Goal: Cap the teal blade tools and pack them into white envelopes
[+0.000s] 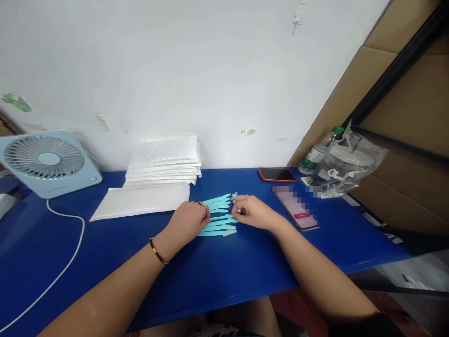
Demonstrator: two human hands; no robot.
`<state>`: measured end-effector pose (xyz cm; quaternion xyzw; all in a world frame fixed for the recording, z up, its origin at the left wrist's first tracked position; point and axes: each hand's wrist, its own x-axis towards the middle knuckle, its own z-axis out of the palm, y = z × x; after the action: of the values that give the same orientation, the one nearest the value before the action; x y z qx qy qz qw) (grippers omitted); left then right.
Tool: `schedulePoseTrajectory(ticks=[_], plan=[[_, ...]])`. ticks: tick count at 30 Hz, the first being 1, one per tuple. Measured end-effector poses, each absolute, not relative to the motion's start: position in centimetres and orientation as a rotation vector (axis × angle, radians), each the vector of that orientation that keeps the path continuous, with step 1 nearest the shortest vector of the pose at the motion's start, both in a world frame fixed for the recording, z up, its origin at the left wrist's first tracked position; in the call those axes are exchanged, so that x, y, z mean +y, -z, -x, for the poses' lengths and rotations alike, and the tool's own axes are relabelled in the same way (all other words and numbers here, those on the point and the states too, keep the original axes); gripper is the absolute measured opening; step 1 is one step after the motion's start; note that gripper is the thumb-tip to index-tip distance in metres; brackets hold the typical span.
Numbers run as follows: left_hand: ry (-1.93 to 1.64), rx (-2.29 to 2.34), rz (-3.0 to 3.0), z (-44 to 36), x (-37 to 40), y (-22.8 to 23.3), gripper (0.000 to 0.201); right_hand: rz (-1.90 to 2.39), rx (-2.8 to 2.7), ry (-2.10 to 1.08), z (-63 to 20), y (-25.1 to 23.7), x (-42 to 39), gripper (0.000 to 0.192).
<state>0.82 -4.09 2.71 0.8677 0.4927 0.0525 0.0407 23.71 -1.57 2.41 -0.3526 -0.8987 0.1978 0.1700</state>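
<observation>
Several slim turquoise plastic sticks (218, 224) with narrowed, pointed ends lie side by side on the blue table, fanned out in two groups. My left hand (187, 220) rests over their left ends with its fingers curled and pinched on them; a ring and a bracelet are on it. At their right tips, my right hand (253, 211) is closed in a pinch, with a small whitish piece (240, 211) showing at the fingers. Another small, pale, translucent piece (234, 197) sits just beyond those fingers. What both fingertips touch is partly hidden.
White padded mailers (163, 161) are stacked by the wall, one lying flat in front (140, 202). A light-blue fan (49, 161) with a white cable (79, 238) stands left. To the right are two phones (277, 174) (296, 208), a bottle (315, 157) and a bagged cup (345, 164).
</observation>
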Motion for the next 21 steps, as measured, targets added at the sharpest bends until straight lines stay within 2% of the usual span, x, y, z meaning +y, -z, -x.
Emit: schedulePoseTrajectory(ticks=[4,9,14,17,21], plan=[[-0.209,1.453,-2.559,-0.4,-3.9,-2.7,0.020,1.016,-2.508,-0.580,-24.5,-2.5,-1.2,0.012],[-0.256,1.593,-2.626,0.2,-3.3,-2.3,0.020,1.268,-2.357,-0.311,-26.0,-1.8,0.1,0.010],[-0.217,1.638,-2.629,0.2,-3.1,-1.9,0.019,1.334,-2.427,-0.214,-25.9,-1.2,0.6,0.008],[-0.227,1.646,-2.568,0.2,-3.1,-2.0,0.018,1.302,-2.431,-0.254,-25.7,-1.4,0.2,0.010],[-0.244,1.626,-2.529,0.1,-3.3,-2.1,0.018,1.219,-2.392,-0.483,-25.4,-1.8,-0.5,0.010]])
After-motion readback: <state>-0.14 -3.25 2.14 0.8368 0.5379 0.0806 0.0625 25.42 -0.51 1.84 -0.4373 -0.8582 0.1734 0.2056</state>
